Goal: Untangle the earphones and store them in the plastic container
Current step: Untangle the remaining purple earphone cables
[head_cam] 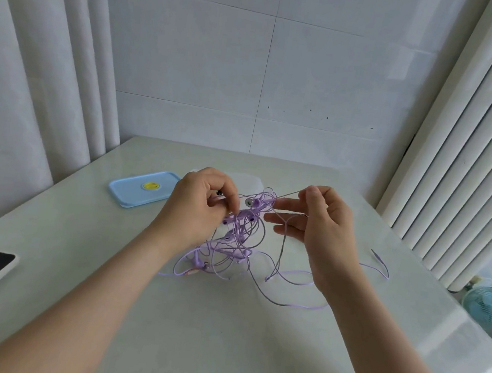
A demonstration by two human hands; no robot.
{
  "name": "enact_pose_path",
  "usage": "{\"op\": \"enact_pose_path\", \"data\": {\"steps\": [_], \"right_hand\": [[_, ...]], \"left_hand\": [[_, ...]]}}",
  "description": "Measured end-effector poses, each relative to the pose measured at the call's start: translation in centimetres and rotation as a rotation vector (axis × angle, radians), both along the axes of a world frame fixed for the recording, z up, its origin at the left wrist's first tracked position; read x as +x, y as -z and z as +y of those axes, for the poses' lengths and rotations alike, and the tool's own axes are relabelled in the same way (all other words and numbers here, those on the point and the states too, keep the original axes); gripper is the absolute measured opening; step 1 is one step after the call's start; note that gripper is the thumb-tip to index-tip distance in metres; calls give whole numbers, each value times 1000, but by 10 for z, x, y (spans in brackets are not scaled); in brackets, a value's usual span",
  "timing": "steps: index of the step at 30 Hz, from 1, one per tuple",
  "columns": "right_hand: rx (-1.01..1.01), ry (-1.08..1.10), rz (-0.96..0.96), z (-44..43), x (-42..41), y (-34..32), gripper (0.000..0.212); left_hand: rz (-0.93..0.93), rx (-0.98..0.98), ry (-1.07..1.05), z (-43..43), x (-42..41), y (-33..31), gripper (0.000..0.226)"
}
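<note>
1. Head view, starting close in: the fingers (231, 204) of my left hand (198, 206) are curled together. They pinch the top of the purple earphones (234, 239), just beside one earbud with a metal face.
2. On my right hand (324, 226), the thumb and first finger are closed on one thin strand drawn out of the knot. The other three fingers are stretched toward the left hand, and a loop of cable lies across them.
3. I hold the earphones up between both hands, and the lower loops hang down onto the counter (224, 348). One loose end with the plug (375, 253) lies on the counter to my right, apart from the knot.
4. I judge the task to be at an early stage. The untangling is in hand, but most of the cable is one dense knot and nothing is stored.
5. Behind my hands is a pale translucent shape that I take for the plastic container (254, 182), though it is mostly hidden. The blue lid (143, 189) lies flat on the counter to the left, so the container seems open.
6. What is left to do: free the remaining loops, gather the cable, put it inside, and probably close the lid.
7. I can read no writing and no brand. The lid has a round yellow mark, perhaps a smiling face.
</note>
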State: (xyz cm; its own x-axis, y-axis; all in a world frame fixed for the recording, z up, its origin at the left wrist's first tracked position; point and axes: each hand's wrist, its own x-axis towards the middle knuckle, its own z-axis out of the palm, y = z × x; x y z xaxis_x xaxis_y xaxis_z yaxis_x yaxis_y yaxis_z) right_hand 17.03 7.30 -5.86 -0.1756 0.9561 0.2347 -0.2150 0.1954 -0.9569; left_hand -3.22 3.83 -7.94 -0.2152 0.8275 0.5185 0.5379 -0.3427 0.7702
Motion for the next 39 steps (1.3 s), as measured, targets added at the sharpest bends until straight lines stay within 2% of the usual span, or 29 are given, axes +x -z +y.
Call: {"op": "enact_pose_path", "data": {"steps": [2,6,9,13,18,22,26,30,34,39], "right_hand": [[7,4,-19,0,1,-1,21],[30,-52,-21,-3,2,-3,24],[34,-93,-31,-5,3,-4,25],[54,-113,-42,-3,5,-3,27],[69,-120,-64,2,7,1,25],[65,-80,-152,3,7,2,30],[51,-37,-285,5,9,3,26],[167,-58,-385,4,11,2,24],[314,-69,-347,4,9,7,22],[372,-18,-429,10,12,9,14]], "left_hand": [[49,-23,-37,-2,5,-2,37],[-1,-62,3,-9,17,-6,5],[62,-67,-19,-7,19,-3,16],[70,-98,-18,-5,17,-4,9],[75,-158,91,-9,20,-4,32],[85,-172,111,-7,20,-2,15],[-34,-161,140,-5,19,-1,10],[-95,-156,155,-3,16,-2,17],[-81,-129,148,-3,16,-1,21],[-116,-137,162,-3,16,-3,32]]}}
